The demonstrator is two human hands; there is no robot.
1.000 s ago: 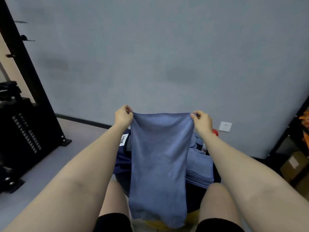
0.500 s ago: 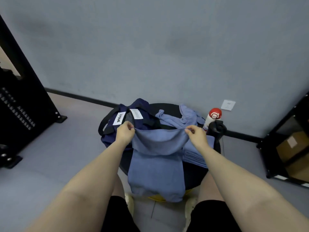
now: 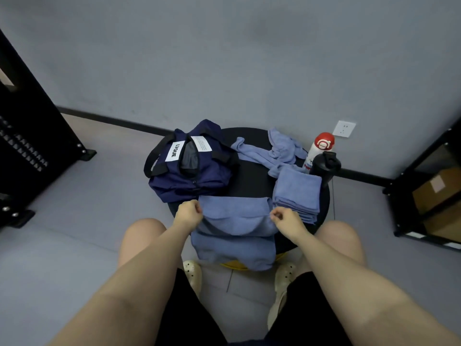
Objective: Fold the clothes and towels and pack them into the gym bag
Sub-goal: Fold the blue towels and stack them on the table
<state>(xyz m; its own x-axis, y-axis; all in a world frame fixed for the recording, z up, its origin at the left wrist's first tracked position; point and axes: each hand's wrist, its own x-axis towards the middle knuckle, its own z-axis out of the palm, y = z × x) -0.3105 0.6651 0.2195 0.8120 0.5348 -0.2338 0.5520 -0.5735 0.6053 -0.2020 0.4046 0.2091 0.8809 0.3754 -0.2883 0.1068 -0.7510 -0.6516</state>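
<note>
While both hands pinch the towel by its two corners, left hand at one end and right hand at the other, the held edge runs straight across between them; the far part lies on the table, the near part hangs over the rim toward the knees; neither hand is nearer. Beyond the left grip sits the bag, mouth open; just beyond the right grip, the stack, touching the towel's side; bare tabletop between them leaves room to fold forward.
</note>
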